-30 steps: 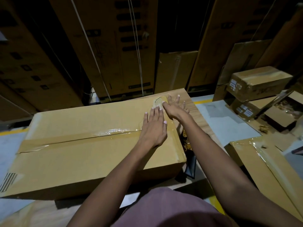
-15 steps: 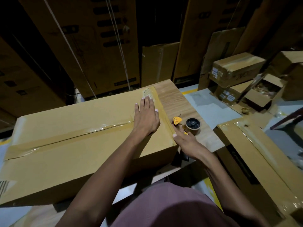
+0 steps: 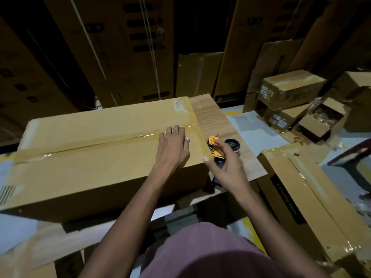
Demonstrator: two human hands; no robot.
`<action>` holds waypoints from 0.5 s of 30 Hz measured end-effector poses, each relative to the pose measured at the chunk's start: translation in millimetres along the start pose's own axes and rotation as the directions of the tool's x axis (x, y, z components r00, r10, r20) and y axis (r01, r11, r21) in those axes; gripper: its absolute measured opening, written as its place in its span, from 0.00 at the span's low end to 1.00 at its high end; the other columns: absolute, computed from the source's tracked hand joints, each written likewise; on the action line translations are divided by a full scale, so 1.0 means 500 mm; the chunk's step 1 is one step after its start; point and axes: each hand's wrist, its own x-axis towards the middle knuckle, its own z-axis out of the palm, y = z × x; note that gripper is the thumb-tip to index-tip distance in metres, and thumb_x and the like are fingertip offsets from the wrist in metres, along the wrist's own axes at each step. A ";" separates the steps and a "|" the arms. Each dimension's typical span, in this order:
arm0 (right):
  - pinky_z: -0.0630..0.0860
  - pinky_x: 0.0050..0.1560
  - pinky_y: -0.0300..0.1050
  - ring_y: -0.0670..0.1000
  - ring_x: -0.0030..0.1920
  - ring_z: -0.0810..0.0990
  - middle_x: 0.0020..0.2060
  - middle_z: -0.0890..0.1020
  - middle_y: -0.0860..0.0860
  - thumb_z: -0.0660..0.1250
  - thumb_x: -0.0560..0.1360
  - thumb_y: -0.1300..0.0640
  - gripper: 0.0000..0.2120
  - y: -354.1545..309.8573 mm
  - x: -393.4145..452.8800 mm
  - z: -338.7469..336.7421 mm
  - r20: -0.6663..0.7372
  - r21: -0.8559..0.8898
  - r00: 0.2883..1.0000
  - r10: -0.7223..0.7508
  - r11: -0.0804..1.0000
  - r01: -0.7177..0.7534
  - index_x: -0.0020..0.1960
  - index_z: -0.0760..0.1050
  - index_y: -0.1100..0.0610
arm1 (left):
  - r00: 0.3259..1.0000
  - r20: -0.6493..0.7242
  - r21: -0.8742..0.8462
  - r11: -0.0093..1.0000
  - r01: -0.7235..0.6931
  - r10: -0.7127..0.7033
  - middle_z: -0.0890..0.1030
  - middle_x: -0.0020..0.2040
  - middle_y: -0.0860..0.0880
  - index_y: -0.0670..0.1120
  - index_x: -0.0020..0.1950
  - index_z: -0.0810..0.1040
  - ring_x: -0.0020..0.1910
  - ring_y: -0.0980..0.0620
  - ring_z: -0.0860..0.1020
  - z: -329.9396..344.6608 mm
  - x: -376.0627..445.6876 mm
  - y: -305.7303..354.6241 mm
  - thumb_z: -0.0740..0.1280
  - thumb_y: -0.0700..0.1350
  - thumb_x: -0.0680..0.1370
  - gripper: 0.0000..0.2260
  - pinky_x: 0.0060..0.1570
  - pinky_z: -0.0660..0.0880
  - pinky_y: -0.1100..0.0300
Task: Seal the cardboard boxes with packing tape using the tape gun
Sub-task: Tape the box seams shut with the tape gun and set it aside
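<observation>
A dim storeroom is seen. The back is lined with tall cartons (image 3: 112, 47) (some strapped). A wood-grain table (image 3: 216, 119) is set on a grey floor (image 3: 249, 125) marked by a yellow line (image 3: 233, 112).

Your wood-grain counter (image 3: 212, 115) carries the big taped cardboard box (image 3: 96, 157) across most of its top. Just beside the box's right end, on the bare strip, sits the yellow-and-black tape gun (image 3: 226, 146).

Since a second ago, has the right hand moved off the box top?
Yes. The right hand has come back off the box top, past its right edge, to the tape gun on the wooden table.
</observation>
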 end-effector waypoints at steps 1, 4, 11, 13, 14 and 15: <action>0.68 0.71 0.55 0.51 0.76 0.65 0.75 0.69 0.51 0.68 0.78 0.38 0.32 0.003 0.008 0.010 0.084 -0.111 0.995 -0.047 0.992 0.056 0.79 0.64 0.43 | 1.000 -0.003 -0.002 1.000 0.016 -0.016 0.70 0.74 0.43 0.43 0.74 0.69 0.74 0.41 0.65 -0.005 -0.006 -0.005 0.54 0.50 0.84 0.21 0.74 0.61 0.39; 0.57 0.76 0.70 0.59 0.82 0.48 0.83 0.56 0.52 0.56 0.84 0.42 0.26 0.019 0.025 0.040 0.351 -0.457 0.909 -0.225 0.806 0.377 0.81 0.60 0.43 | 0.990 -0.027 -0.006 0.990 0.139 -0.139 0.67 0.77 0.43 0.43 0.76 0.67 0.77 0.41 0.61 -0.014 -0.051 -0.016 0.53 0.50 0.85 0.22 0.76 0.56 0.39; 0.62 0.75 0.71 0.65 0.81 0.53 0.81 0.63 0.51 0.54 0.85 0.51 0.23 0.038 0.079 0.043 0.416 -0.521 0.839 -0.351 0.664 0.536 0.80 0.63 0.45 | 0.944 -0.049 0.060 0.943 0.328 -0.326 0.58 0.82 0.50 0.51 0.82 0.59 0.81 0.45 0.54 -0.023 -0.143 -0.031 0.46 0.55 0.86 0.24 0.78 0.51 0.42; 0.63 0.74 0.69 0.66 0.81 0.56 0.80 0.64 0.52 0.61 0.84 0.56 0.24 0.035 0.105 0.045 0.413 -0.521 0.826 -0.384 0.644 0.560 0.79 0.65 0.45 | 0.932 -0.050 0.050 0.931 0.362 -0.360 0.57 0.83 0.50 0.51 0.82 0.58 0.82 0.45 0.53 -0.027 -0.162 -0.041 0.45 0.55 0.87 0.24 0.78 0.51 0.44; 0.63 0.73 0.68 0.65 0.81 0.56 0.80 0.65 0.51 0.62 0.84 0.57 0.25 0.031 0.120 0.046 0.405 -0.513 0.825 -0.394 0.649 0.562 0.79 0.66 0.45 | 0.926 -0.058 0.040 0.926 0.376 -0.374 0.57 0.83 0.50 0.51 0.82 0.58 0.82 0.44 0.53 -0.028 -0.169 -0.049 0.45 0.54 0.87 0.24 0.78 0.50 0.45; 0.62 0.73 0.67 0.64 0.81 0.56 0.80 0.65 0.50 0.63 0.84 0.58 0.25 0.028 0.137 0.049 0.399 -0.509 0.826 -0.398 0.653 0.561 0.79 0.67 0.44 | 0.918 -0.069 0.029 0.920 0.392 -0.389 0.57 0.83 0.50 0.51 0.82 0.58 0.82 0.44 0.53 -0.030 -0.175 -0.058 0.46 0.53 0.87 0.23 0.78 0.50 0.45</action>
